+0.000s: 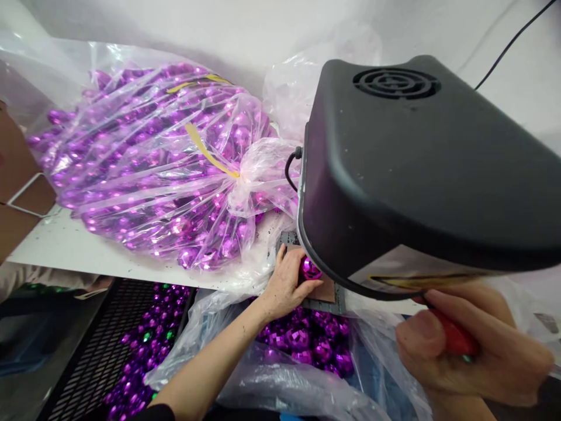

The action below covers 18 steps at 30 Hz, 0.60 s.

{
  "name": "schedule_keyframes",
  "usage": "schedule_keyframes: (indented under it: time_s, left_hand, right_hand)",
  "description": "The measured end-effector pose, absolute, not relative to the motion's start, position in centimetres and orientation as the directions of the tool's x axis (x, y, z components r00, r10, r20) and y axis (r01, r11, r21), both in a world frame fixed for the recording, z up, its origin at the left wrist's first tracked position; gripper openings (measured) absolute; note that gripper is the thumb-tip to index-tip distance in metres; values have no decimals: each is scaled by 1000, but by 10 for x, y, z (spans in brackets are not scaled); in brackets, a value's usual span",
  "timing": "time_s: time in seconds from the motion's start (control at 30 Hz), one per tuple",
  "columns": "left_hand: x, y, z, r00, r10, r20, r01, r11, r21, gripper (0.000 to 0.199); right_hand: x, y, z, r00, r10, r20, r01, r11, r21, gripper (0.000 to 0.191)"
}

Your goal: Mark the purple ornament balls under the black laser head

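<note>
From my head camera, I am holding one small shiny faceted purple ball [310,268] with my left hand [287,282], fingers curled round it and pressing it onto the small flat grey plate [326,297] that sits under the front lip of the big black plastic machine housing [421,169]. The ball is lying right at the housing's lower edge, at the near rim of the white table [70,248].

My right hand [471,349] is closing into a full fist around a red handle [456,338] just below the housing's right side; only a little of the red is showing between my fingers.

Beneath my left forearm, an open clear plastic bag [280,380] is holding more purple faceted balls [307,342]. On the table to the left, a large tied clear plastic sack of purple balls [162,169] is lying on its side, its knotted neck just beside the housing. Lower left, a black mesh crate [105,351] is holding purple and a few green balls.
</note>
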<state>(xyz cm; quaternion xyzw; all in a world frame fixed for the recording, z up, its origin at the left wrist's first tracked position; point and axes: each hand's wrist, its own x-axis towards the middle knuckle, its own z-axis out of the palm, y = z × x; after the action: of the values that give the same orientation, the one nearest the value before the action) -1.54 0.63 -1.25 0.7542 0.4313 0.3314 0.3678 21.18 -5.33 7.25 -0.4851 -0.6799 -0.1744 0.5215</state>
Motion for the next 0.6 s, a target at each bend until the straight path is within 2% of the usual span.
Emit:
schedule_keyframes:
  time_s: [0.07, 0.3, 0.5, 0.6]
  left_hand:
    - [-15, 7, -8, 408, 900, 156, 424, -338, 840, 45]
    - [-14, 7, -4, 382, 904, 189, 386, -342, 856, 43]
    - [-15, 7, -2, 390, 906, 164, 396, -326, 858, 41]
    - [-15, 7, -1, 390, 908, 154, 407, -320, 856, 41]
  right_hand:
    - [212, -51, 69, -31, 424, 905, 865, 465, -188, 22]
    - [196, -44, 90, -148, 492, 858, 789, 582, -197, 7]
    - [191, -48, 83, -113, 547, 829, 802, 543, -249, 9]
    - [192, -51, 74, -84, 527, 846, 803, 538, -255, 12]
